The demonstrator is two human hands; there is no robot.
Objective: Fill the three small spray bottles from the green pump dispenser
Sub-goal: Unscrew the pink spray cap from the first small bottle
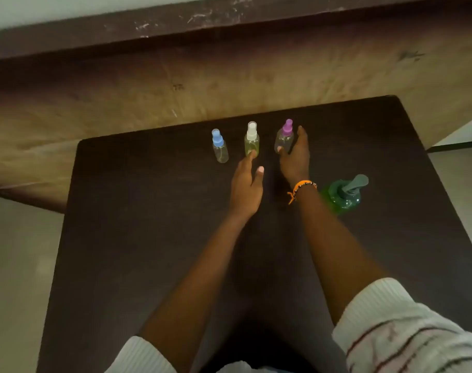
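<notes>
Now purple-capped bottle (284, 138) sits within right hand (295, 157).

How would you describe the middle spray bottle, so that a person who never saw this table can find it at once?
On the dark table, three small spray bottles stand in a row near the far edge. The middle bottle stands between the blue-capped bottle and the purple-capped bottle, with the left hand touching its base. It alone has a white cap and looks yellowish green inside.

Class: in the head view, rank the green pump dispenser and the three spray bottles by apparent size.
1. Green pump dispenser, though nearest the camera.
2-4. White-capped bottle, purple-capped bottle, blue-capped bottle: alike, unranked.
</notes>
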